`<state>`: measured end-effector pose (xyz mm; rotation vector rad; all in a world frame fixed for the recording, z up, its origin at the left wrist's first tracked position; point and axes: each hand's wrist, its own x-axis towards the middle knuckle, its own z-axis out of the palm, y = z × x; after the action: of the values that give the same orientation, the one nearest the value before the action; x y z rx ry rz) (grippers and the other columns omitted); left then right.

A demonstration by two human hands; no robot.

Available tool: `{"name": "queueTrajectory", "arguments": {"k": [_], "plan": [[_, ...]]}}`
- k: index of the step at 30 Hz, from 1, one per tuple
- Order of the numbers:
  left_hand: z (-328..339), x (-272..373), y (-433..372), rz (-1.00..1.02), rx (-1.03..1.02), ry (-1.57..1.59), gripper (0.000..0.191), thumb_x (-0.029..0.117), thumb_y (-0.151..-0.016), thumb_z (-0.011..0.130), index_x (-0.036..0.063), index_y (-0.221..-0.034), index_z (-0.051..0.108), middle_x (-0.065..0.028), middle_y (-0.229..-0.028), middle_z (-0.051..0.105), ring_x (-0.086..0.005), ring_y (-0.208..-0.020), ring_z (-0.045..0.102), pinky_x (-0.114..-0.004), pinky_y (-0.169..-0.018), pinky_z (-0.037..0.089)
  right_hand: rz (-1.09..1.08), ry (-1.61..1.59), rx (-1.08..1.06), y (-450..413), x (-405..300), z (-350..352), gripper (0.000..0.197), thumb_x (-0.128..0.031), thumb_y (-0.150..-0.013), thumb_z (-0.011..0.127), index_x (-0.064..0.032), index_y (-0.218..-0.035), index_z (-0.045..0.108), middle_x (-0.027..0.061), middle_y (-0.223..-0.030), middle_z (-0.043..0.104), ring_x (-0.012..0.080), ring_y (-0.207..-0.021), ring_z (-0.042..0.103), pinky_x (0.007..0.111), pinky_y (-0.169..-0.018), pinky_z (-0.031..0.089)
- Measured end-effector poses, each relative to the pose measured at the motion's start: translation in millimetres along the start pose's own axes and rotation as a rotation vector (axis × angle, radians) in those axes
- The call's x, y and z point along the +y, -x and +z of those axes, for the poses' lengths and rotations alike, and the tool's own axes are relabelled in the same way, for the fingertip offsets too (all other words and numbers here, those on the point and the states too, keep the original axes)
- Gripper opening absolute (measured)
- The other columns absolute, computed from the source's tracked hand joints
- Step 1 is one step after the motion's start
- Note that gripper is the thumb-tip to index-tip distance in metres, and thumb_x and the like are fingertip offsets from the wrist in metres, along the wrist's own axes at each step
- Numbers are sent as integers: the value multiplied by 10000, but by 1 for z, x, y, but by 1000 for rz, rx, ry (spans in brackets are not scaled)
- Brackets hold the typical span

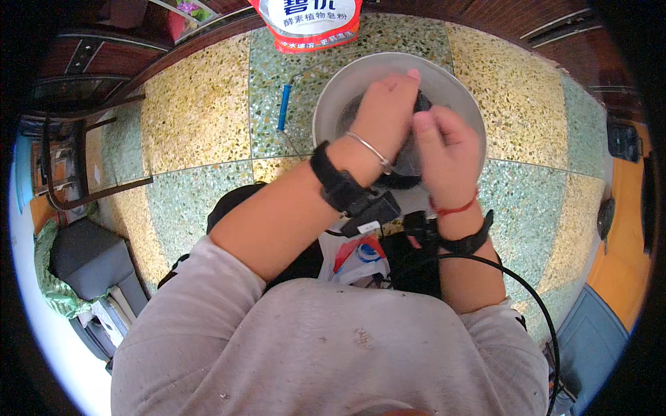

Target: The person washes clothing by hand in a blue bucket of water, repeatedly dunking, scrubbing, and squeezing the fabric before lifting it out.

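A round pale-grey metal bucket [455, 86] stands on the floor before me, and both my hands are over its mouth. My left hand [385, 112], with a silver bangle at the wrist, is closed on a dark piece of cloth [422, 102]. My right hand [448, 148], with a red cord at the wrist, grips the same cloth just beside the left. Both hands are slightly blurred. More dark material [400, 180] shows below them inside the bucket; my hands and forearms hide much of it.
The bucket's wire handle with a blue grip [284, 107] hangs out to the left. A red and white printed detergent bag [316, 26] is beyond the bucket. Black straps circle both wrists; a black cable [541, 307] curves by my right arm. A chair frame [83, 166] stands left.
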<state>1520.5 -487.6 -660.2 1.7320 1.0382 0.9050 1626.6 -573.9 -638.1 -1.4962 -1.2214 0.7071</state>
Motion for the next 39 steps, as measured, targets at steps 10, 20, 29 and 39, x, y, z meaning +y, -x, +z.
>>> {"name": "queueTrajectory", "arguments": {"k": [10, 20, 29, 39], "plan": [[9, -15, 1, -446, -99, 359, 481, 429, -1061, 461, 25, -876, 646, -35, -797, 616, -152, -744, 547, -346, -712, 469, -98, 140, 136, -10, 9, 12, 299, -250, -991, 589, -6, -851, 691, 245, -749, 632, 383, -633, 633, 446, -571, 459], [15, -6, 12, -283, -122, 172, 492, 401, -1051, 491, -23, -833, 610, -57, -737, 587, -161, -719, 512, -351, -694, 452, 101, 195, 173, -12, 14, 6, 312, -237, -1009, 564, 15, -869, 683, 236, -741, 641, 382, -649, 629, 437, -601, 481], [21, 14, 23, -179, -179, 196, 475, 332, -1033, 464, -45, -781, 604, -298, -788, 613, -490, -758, 553, -506, -703, 447, 67, 335, 149, -23, 31, -14, 301, -230, -1007, 555, 18, -873, 662, 244, -752, 614, 413, -670, 625, 458, -603, 474], [10, -1, 17, -21, -93, -75, 509, 383, -1056, 479, -22, -774, 603, -162, -679, 551, -221, -672, 532, -403, -665, 452, -20, 260, 235, -3, 17, 3, 316, -242, -1019, 543, 10, -855, 639, 252, -739, 597, 393, -647, 620, 468, -601, 459]]}}
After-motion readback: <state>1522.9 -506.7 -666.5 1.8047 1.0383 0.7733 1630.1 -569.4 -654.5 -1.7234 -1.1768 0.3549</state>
